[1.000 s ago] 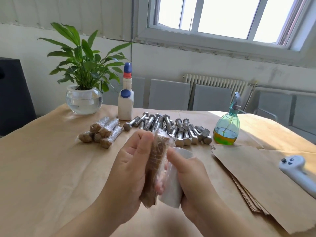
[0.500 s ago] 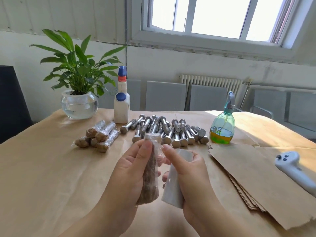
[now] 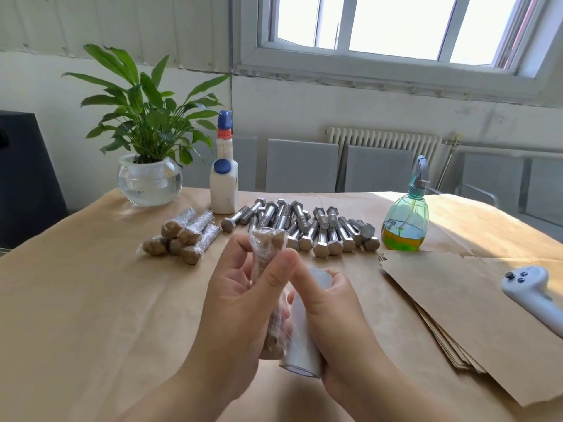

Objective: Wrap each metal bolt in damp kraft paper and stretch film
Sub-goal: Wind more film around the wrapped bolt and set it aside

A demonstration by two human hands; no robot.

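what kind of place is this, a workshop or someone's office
Most likely an office or meeting room used as a makeshift packing station: a paper-covered table holding loose bolts, a radiator under a large window, and a potted plant.

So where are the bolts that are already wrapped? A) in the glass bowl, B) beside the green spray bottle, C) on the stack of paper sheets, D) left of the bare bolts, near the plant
D: the wrapped bolts lie left of the bare bolts, toward the plant.
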